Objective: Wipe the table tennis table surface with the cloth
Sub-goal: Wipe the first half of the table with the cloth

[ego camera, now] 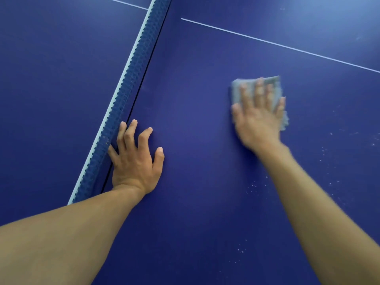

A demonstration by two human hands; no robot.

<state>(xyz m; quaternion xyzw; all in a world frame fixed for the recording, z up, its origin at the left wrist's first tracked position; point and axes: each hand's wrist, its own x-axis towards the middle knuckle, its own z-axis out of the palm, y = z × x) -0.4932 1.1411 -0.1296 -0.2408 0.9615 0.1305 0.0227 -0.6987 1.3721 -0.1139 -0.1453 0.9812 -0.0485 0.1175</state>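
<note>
covering much of the grey cloth, blurred flat right hand

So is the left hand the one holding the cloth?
No, the cloth lies under the flat right hand, while the left hand rests bare on the table beside the net.

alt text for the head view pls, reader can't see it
A person's right hand presses a grey cloth flat on a blue table tennis table. The left hand rests on the table beside the net, and white specks dot the surface near the right forearm.
</note>
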